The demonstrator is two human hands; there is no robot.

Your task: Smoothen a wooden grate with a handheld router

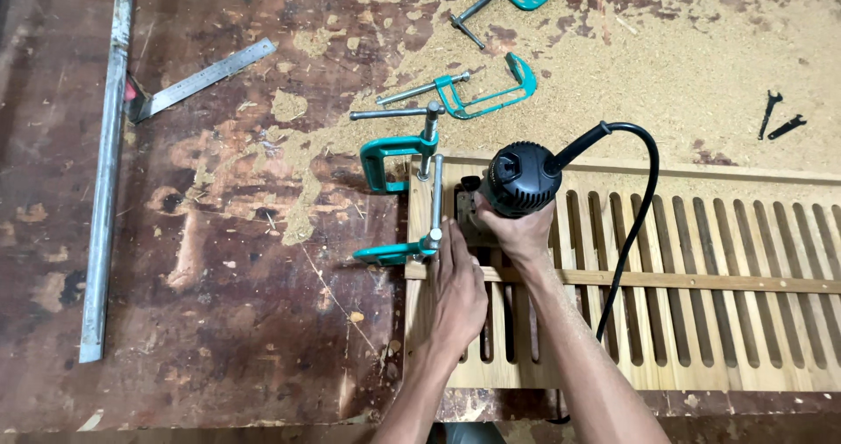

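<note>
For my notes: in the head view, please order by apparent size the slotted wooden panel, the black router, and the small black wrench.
1. slotted wooden panel
2. black router
3. small black wrench

Even, moderately bright overhead light; soft short shadows under teal metal C-clamps (399, 159); faint sheen on long steel ruler (203, 80); sharp focus throughout, slight wide-angle bowing at edges; dark stained wooden workbench (201, 304) dimmer at left

We look almost straight down from a single head-worn camera onto the workbench (219, 304), fairly near. Our forearms enter from the bottom edge, and the slotted wooden panel (701, 321) runs off the right border of the view.
</note>
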